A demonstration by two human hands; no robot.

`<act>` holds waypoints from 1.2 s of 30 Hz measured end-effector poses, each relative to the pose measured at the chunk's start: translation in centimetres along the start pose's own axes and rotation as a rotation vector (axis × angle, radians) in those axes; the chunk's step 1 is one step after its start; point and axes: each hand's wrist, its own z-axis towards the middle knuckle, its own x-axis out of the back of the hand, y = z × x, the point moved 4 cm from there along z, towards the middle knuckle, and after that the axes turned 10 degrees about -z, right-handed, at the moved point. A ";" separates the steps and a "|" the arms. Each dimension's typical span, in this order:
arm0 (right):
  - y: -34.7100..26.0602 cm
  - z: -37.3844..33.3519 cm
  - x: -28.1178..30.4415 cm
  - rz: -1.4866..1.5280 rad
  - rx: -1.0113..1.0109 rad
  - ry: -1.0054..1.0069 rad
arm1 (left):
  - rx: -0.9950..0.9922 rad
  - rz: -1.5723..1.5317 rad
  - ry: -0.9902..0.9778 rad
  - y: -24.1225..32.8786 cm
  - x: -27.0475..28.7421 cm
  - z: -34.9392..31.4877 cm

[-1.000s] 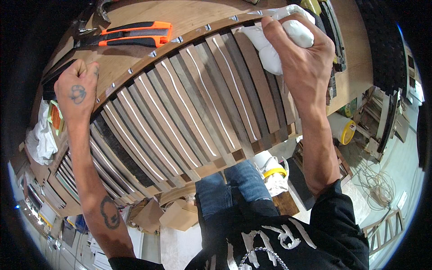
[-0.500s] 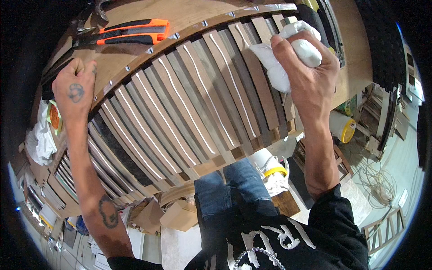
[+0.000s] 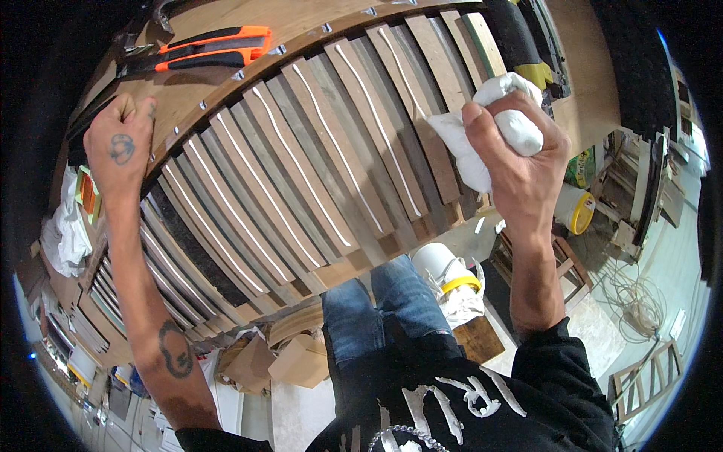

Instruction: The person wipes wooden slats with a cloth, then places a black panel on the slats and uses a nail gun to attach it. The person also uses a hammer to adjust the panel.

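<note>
Wooden workbench (image 3: 301, 11) behind slatted rack (image 3: 286, 105): left of your right hand (image 3: 520, 162), brown strips (image 3: 395, 147) mostly lined with white beads (image 3: 384, 135); strip beside white bag (image 3: 520, 134) part-lined; strips beyond (image 3: 439, 56) bare. Your right hand clutches bag; your left fist (image 3: 117, 154), curled near rack edge, contents unclear. Black-and-yellow tool (image 3: 516, 38) crowds rack past right hand; orange-handled tool (image 3: 207, 60) near left fist.

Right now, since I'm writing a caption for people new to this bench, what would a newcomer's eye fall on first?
Probably the thin white lines running lengthwise along several of the brown wooden strips, fanned across the middle. Next, the puffy white bag gripped in the right hand, over the strips' right end. Then the bright orange-and-black handled tool lying at the upper left.
</note>
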 end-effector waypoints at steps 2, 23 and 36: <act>0.4 -0.6 0.3 -0.030 0.011 -0.004 | -0.006 -0.003 -0.005 -0.1 0.0 0.0; 0.6 -4.4 3.1 -0.146 -0.067 -0.084 | -0.057 0.043 0.000 -0.9 -0.1 0.1; 1.2 -5.3 4.1 -0.148 -0.083 -0.166 | -0.038 0.042 0.007 -1.6 -0.3 0.0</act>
